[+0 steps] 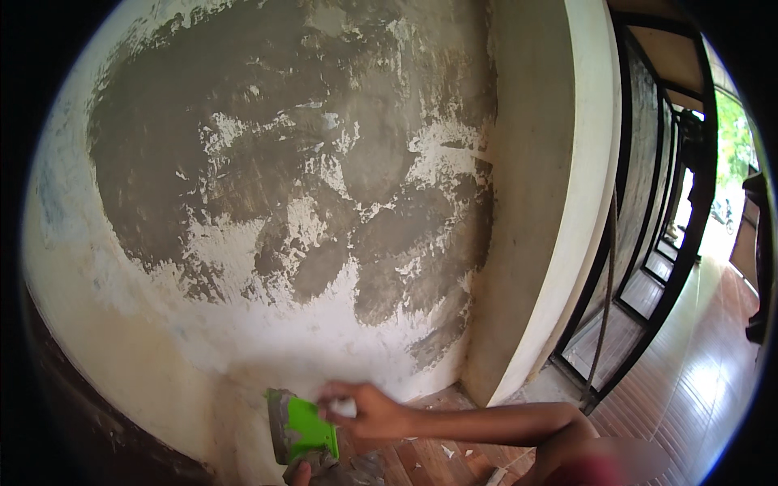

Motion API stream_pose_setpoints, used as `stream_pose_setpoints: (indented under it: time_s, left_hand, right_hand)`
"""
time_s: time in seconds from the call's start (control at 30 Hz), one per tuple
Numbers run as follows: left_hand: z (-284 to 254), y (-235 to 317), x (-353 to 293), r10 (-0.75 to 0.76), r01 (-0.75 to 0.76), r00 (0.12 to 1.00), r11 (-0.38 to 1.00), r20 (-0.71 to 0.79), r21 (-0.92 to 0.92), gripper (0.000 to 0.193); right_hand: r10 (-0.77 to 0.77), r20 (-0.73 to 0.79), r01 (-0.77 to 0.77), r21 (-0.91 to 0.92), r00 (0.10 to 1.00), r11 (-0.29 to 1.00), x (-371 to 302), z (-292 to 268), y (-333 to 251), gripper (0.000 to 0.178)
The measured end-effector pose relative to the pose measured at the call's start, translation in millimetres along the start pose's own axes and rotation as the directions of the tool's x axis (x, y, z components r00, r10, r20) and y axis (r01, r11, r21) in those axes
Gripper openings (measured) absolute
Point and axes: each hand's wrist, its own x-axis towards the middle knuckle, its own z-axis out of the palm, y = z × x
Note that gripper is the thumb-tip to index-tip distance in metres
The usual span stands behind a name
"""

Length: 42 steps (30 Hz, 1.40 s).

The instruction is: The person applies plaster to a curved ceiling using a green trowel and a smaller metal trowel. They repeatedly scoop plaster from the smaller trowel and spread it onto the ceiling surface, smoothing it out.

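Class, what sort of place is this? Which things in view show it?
Probably a room or porch under repair: a wall partly coated in grey, a green board smeared with grey paste, and a brown plank-patterned floor.

Daylight from the right washes out the bright outdoor opening and glares on the glossy reddish-brown floor; the patchy grey-and-white plastered wall is softly lit. Fisheye distortion curves straight edges. The bare right fingers are blurred.
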Motion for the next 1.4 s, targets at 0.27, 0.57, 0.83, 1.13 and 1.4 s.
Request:
stream_pose_setpoints:
  time_s: [0.27, 0.57, 0.83, 1.13, 1.4]
  left_hand:
    - [-0.4, 4.7, 2.5, 0.103, -0.108, 0.987, 0.994, 0.127, 0.035, 0.037]
    - [16.8, 9.5, 10.7, -0.034, 0.034, 0.999, 0.999, 0.012, 0.011, 0.036]
    - [20.8, 13.8, 12.7, -0.057, 0.058, 0.998, 0.998, -0.035, 0.019, 0.036]
    - [21.7, 16.2, 12.5, -0.063, 0.065, 0.995, 0.997, -0.078, 0.035, 0.036]
    - [24.8, 16.4, 8.3, -0.059, 0.066, 0.992, 0.996, -0.113, 0.056, 0.036]
  right_hand:
    - [-0.676, -0.379, -0.277, -0.925, 0.632, 0.259, 91.0, -218.0, -45.8, 0.064]
    - [-0.598, -0.483, -0.425, -0.87, 0.639, 0.249, 96.4, -229.0, -13.3, 0.07]
    - [-0.66, -0.462, -0.391, -0.881, 0.592, 0.266, 110.2, -215.2, -20.9, 0.066]
    - [-0.7, -0.51, -0.401, -0.853, 0.501, 0.334, 120.8, -215.6, -22.2, 0.063]
    - [-0.703, -0.485, -0.432, -0.859, 0.521, 0.273, 122.9, -221.3, -29.8, 0.064]
